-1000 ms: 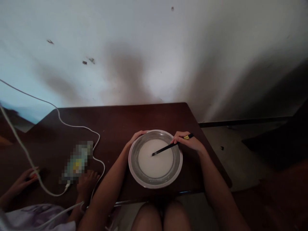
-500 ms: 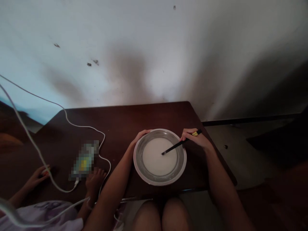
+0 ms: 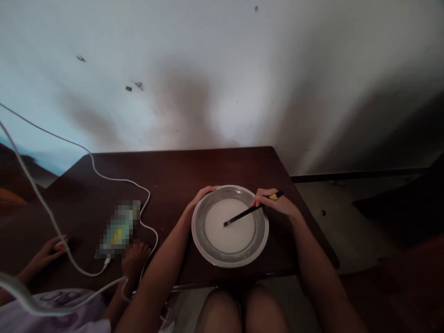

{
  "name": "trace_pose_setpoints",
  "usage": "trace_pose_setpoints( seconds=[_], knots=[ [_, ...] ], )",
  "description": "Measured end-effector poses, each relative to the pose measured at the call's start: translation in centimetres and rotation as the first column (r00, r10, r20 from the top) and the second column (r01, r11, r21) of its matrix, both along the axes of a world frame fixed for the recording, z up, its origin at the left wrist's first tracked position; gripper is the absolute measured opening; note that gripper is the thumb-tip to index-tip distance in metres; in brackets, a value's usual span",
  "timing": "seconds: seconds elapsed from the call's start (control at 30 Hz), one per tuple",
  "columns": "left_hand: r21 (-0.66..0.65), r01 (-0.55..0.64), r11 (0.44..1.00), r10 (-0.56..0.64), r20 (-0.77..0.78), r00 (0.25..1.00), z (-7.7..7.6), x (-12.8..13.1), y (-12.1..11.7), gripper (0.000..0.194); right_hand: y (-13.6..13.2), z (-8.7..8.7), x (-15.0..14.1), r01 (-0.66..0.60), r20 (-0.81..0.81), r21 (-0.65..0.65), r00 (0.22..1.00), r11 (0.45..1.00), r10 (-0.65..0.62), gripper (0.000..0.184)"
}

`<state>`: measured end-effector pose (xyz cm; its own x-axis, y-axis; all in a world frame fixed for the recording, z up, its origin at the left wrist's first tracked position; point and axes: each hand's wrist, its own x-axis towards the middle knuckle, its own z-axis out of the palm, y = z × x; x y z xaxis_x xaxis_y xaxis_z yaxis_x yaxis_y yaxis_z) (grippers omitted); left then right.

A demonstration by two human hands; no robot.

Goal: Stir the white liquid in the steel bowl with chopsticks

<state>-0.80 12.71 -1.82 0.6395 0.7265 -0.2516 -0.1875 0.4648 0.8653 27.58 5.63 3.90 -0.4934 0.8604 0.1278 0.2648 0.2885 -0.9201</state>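
Metal basin (image 3: 229, 265): stood on a dark brown table (image 3: 194, 166), held white liquid (image 3: 231, 238). Black chopsticks (image 3: 241, 216), one or two unclear: long axis slanted from beyond the basin's far-right rim inward, lower end near its middle. Right hand (image 3: 272, 201): nearer to the chopsticks, pinched them by the basin's far-right rim. Left hand (image 3: 202, 194): lay against the basin's far-left rim; finger closure could not be told.
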Motion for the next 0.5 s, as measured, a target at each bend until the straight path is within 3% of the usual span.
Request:
trace_pose_setpoints(
  seconds=[0.17,0.33,0.5],
  knots=[
    [0.000,0.005,1.000,-0.005,0.005,1.000,-0.16,-0.13,0.04,0.031,-0.03,0.30,0.42,0.139,-0.035,0.026,0.990,0.990,-0.138,0.029],
    [-0.002,0.005,1.000,-0.005,0.007,1.000,-0.16,-0.09,0.04,0.032,0.02,0.05,0.05,0.009,-0.007,0.008,1.000,1.000,-0.009,0.026],
    [-0.004,-0.011,1.000,0.011,-0.005,1.000,-0.39,-0.10,0.22,0.036,0.18,-0.19,0.25,0.094,0.006,0.028,0.996,0.995,-0.094,0.025]
  ],
)
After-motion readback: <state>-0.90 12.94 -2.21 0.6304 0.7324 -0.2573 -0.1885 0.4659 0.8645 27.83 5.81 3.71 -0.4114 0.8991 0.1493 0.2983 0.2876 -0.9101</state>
